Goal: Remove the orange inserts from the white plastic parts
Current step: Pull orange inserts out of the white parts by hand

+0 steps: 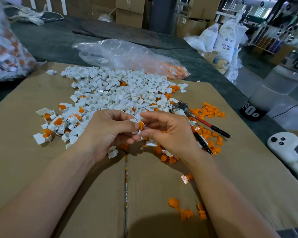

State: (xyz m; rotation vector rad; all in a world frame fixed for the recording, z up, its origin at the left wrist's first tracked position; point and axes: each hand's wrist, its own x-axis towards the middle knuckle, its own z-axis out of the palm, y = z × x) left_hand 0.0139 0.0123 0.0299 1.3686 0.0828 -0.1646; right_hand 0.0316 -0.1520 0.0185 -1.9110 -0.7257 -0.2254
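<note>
Head view: my left hand (110,133) pinches a white plastic part (133,120), its orange insert (141,125) nipped by my right hand (170,134), all just left of the pliers (205,124). Light, stiff, slick pieces, I judge; best gripped at the insert's exposed rim, part by its tab.

White parts (120,90), orange inserts (212,110), plain brown cardboard (76,186). Red-and-black handles on pliers (202,121). Clear bag (124,54), orange showing through.
</note>
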